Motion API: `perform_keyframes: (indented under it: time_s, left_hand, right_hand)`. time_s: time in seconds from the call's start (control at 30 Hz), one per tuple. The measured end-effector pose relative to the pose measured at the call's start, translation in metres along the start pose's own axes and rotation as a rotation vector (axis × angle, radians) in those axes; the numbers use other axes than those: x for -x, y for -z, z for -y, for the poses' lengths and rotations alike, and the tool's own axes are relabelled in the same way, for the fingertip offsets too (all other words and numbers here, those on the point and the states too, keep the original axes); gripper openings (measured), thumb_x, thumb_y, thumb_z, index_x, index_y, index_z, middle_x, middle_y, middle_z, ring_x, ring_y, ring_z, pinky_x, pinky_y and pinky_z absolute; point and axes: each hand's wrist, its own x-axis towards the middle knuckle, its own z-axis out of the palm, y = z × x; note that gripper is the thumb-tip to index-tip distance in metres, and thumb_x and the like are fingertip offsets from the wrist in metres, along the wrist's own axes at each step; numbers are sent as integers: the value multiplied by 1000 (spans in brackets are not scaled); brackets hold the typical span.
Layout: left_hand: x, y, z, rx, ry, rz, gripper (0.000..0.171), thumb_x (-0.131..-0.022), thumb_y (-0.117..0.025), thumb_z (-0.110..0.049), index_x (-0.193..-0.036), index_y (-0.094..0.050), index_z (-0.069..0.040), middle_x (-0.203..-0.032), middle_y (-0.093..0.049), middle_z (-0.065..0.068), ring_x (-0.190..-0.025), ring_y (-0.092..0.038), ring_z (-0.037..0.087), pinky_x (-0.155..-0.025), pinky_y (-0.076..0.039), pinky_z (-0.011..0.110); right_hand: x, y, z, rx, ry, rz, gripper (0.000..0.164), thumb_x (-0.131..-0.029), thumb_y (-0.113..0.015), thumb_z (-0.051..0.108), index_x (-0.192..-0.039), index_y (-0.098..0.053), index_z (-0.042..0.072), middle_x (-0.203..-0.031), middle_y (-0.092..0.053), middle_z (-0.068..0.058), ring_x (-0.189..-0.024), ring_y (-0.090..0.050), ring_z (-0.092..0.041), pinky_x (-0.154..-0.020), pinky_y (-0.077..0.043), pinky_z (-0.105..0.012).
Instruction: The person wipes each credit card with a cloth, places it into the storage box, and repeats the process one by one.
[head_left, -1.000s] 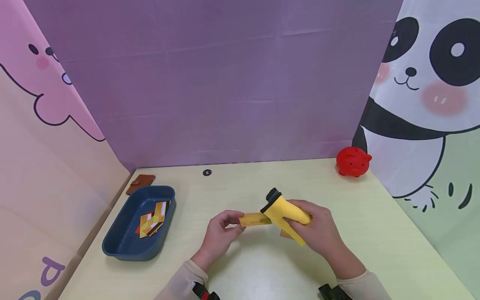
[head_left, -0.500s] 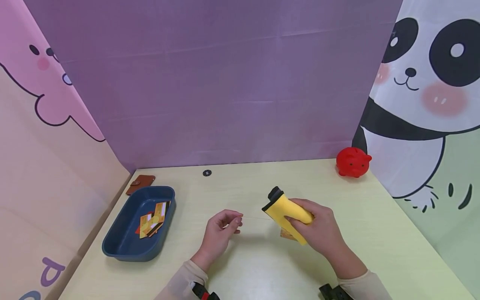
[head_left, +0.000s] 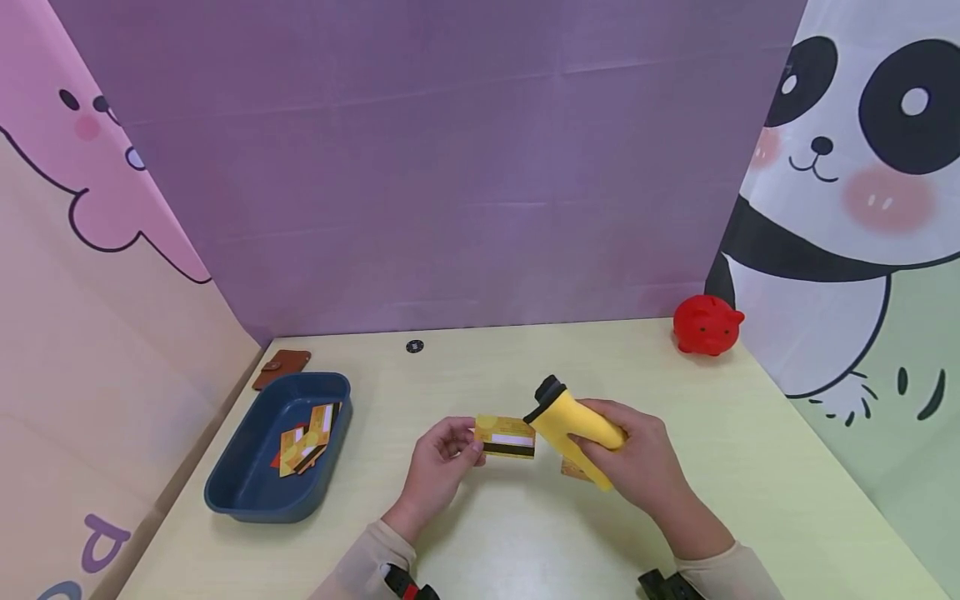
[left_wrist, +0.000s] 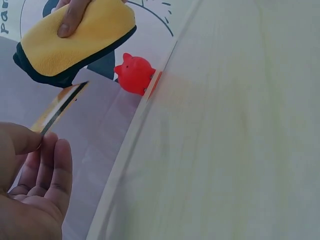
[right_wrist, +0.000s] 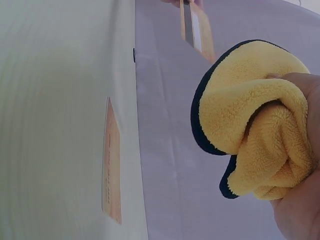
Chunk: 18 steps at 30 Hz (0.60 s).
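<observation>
Between thumb and fingers, my left hand [head_left: 441, 471] pinches a gold bank card [head_left: 510, 437] by its left end, raised over the table. The card's dark magnetic stripe and white signature strip face me in the head view. My right hand [head_left: 643, 460] grips a folded yellow cloth [head_left: 573, 429] with black edging, its edge right at the card's free end. The left wrist view shows the cloth [left_wrist: 75, 37] just above the far corner of the card. Another gold card [right_wrist: 111, 167] lies on the table, mostly hidden beneath the cloth in the head view.
A blue basin [head_left: 225, 487] at the left holds several gold cards [head_left: 303, 446]. Behind it lies a brown leather card holder [head_left: 282, 367]. A small black disc [head_left: 414, 346] lies near the back edge, and a red piggy bank [head_left: 707, 325] stands at the back right.
The card in my left hand has turned over, from a plain gold side through edge-on to its striped side. The cloth has shifted only slightly and no longer overlaps much of the card.
</observation>
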Motion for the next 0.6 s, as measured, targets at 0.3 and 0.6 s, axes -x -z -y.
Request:
perform_keyframes:
  time_s: [0.3,0.6]
  left_hand:
    - [0,0,-1,44,35,44,53,-95,-68,11,-142,-58,-12,-112,-59,20,-90,-73,26,-85,-64,41]
    - [0,-1,0,38,59,65,55,-94,-69,13,-142,-58,-11,-115,-60,21,-91,-74,27,-85,-64,43]
  right_hand:
    - [0,-4,1,-6,-16,25,45,-83,-90,8,-123,-76,22,-109,-76,2,-81,-65,-20,-66,-59,-33]
    - [3,-8,5,-46,-20,74,44,-83,-88,5,-121,-77,24,-109,-76,5,-81,-66,-20,-67,-60,-33]
